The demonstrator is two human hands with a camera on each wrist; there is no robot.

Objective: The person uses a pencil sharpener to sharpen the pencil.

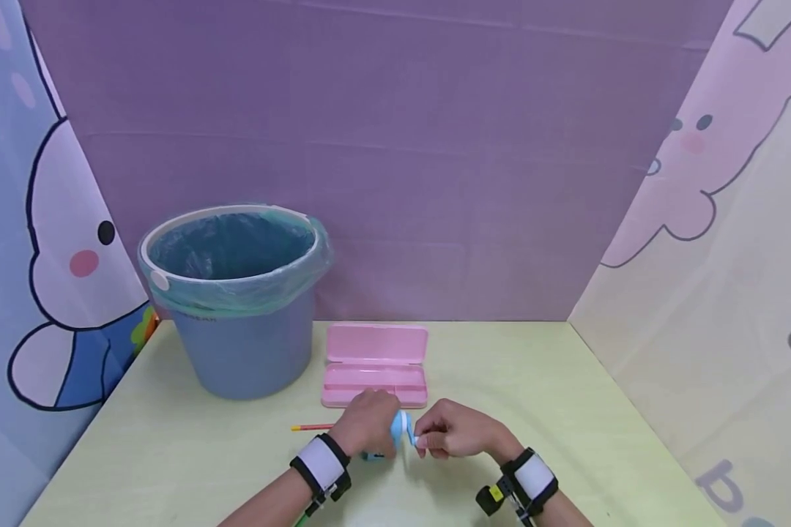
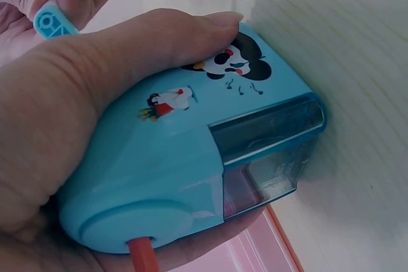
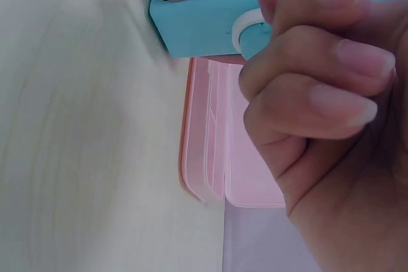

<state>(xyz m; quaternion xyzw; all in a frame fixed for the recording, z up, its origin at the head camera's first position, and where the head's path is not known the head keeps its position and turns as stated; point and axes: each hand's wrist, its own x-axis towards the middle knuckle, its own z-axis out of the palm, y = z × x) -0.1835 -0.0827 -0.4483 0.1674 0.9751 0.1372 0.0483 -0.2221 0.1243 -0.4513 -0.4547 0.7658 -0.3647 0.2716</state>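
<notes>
Only the left wrist view shows, bottom left, a pencil (image 2: 144,257) entering the sharpener (image 2: 172,164); the left hand (image 1: 369,421) clasps it, the right hand (image 1: 460,430) pinches its crank (image 2: 50,23).

Below the left hand (image 1: 364,424) and right hand (image 1: 459,430) lies a pale yellow-green, wood-grained tabletop (image 1: 534,388) with soft shadows (image 1: 428,474). Beyond them rises a creased purple cloth backdrop (image 1: 474,168). Well left of the left hand hangs a blue cartoon-printed sheet (image 1: 6,241); well right of the right hand, a cream sheet (image 1: 712,315) bears a pink cartoon animal (image 1: 728,143).
</notes>
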